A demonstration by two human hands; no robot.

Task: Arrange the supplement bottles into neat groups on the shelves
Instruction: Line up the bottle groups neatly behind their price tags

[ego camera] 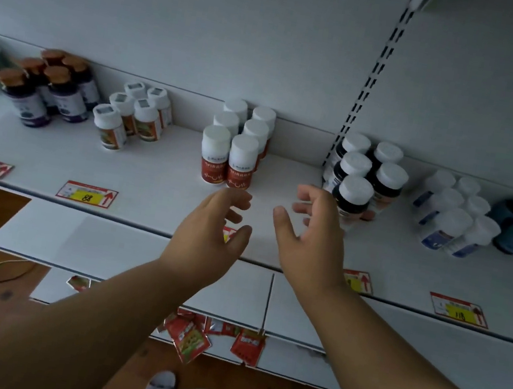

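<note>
Bottle groups [238, 144] are ranged in a row along the shelf [155, 185], behind tags [87, 193] fixed at its front edge.

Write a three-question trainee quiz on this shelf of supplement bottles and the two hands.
1. True or false: the left hand grips a bottle.
2. What cap colour have the red-labelled bottles?
3. Which group stands nearest the right hand: A dark bottles with white caps, B purple bottles with orange caps, C price tag marked 88?

Key: 1 false, both hands hold nothing. 2 white. 3 A.
</note>
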